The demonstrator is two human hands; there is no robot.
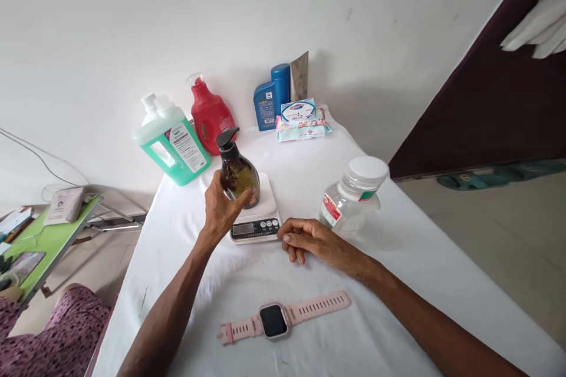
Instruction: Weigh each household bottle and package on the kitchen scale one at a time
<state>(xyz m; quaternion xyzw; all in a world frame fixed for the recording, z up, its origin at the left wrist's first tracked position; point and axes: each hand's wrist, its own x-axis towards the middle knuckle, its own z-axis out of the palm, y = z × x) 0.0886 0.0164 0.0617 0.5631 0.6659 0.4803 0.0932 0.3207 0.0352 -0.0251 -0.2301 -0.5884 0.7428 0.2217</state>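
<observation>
Pump bottle (237, 174) in left hand (220, 212)

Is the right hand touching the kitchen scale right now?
Touching. In the head view the right hand lies on the white cloth with its fingertips pressed to the front right corner of the scale, no gap showing.

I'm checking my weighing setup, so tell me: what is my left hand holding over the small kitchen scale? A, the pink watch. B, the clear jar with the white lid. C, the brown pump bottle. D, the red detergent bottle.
C: the left hand grips the brown pump bottle on the kitchen scale, while the right hand rests on the cloth beside it.
</observation>
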